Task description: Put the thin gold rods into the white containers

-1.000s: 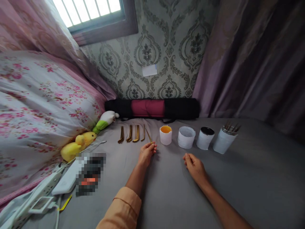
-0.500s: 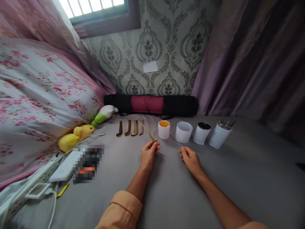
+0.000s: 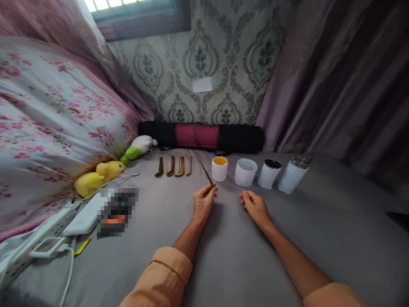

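Observation:
My left hand (image 3: 203, 202) pinches the lower end of a thin gold-brown stick (image 3: 205, 172), which slants up and to the left. My right hand (image 3: 254, 207) rests on the grey sheet, its fingers curled in with nothing visible in them. Beyond the left hand lie several similar sticks with bent ends, in small bundles (image 3: 180, 166), with a single one (image 3: 189, 166) at their right. A white-wrapped cup with an orange inside (image 3: 219, 171) stands nearest the held stick. Right of it are a wider white cup (image 3: 246, 173), a white-wrapped can with a dark inside (image 3: 269, 175) and a tilted-looking white-wrapped can (image 3: 292, 177) with sticks in it.
At the back, a black and maroon roll (image 3: 198, 135) lies along the patterned wall. Plush toys (image 3: 96, 177) lie on the left, near a power strip (image 3: 35, 247), a white power bank (image 3: 86, 213) and cables. A dark object (image 3: 398, 221) sits at the right edge.
My left hand has shifted slightly right and up with the stick, whose tip has swung nearer the orange-lined cup. The right hand stays curled in place. The camera view has tipped a little downward.

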`<control>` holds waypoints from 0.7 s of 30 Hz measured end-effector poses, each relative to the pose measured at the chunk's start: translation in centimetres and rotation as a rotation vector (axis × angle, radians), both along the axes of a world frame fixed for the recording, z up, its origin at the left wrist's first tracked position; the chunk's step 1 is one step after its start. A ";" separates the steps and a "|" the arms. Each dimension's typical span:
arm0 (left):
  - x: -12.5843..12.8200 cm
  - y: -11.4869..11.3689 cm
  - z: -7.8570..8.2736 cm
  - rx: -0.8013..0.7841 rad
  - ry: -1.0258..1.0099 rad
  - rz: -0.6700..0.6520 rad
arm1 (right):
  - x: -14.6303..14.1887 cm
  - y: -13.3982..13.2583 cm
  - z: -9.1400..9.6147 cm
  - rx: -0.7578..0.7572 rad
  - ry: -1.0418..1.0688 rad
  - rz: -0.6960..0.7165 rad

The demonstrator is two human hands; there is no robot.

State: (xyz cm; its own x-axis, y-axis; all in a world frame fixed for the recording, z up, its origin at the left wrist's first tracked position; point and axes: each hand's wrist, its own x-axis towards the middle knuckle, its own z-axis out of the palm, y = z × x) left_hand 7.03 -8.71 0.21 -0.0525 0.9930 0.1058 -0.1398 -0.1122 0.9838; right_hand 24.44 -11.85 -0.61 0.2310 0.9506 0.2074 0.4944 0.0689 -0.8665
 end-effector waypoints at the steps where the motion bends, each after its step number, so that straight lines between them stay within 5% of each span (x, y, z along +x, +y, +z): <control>1: 0.0 0.0 0.0 0.003 0.013 0.004 | 0.0 -0.1 0.1 0.002 0.011 0.005; 13: 0.1 -0.8 -0.2 0.245 0.250 -0.020 | -0.1 -0.4 0.3 0.023 0.130 0.044; 21: 0.0 -1.3 0.1 0.269 0.225 -0.109 | -0.5 -0.9 1.1 0.058 0.172 0.063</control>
State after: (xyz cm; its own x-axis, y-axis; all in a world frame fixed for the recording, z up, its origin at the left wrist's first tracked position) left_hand 6.98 -9.96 0.28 0.1068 0.9264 0.3612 0.0514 -0.3679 0.9284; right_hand 23.90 -12.74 0.48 0.2086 0.9517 0.2254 0.3329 0.1476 -0.9313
